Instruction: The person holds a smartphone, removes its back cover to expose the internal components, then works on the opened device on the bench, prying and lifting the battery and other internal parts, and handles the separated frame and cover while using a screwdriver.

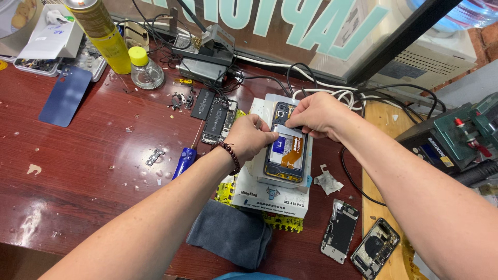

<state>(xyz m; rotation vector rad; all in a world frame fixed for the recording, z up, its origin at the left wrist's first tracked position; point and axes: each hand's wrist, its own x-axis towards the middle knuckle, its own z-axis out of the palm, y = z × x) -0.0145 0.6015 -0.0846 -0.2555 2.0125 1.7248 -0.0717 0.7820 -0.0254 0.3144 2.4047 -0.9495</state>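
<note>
An opened smartphone (285, 163) with a blue frame lies back side up on a white box (270, 197) in the middle of the dark red table. Inside it I see a blue label and an orange flex cable (293, 153). My left hand (252, 136), with a bead bracelet on the wrist, pinches at the phone's left edge near the pale strip across its middle. My right hand (315, 112) presses its fingertips on the phone's upper part, just below the camera. Which small part each hand grips is hidden by the fingers.
A blue-handled screwdriver (184, 161) lies left of the box, a grey cloth (231, 233) in front. Two stripped phone frames (340, 228) (374, 248) lie at the lower right. Behind are a battery and a board (215, 119), a yellow spray can (104, 33), a small bottle (144, 70), a blue back cover (65, 96) and cables.
</note>
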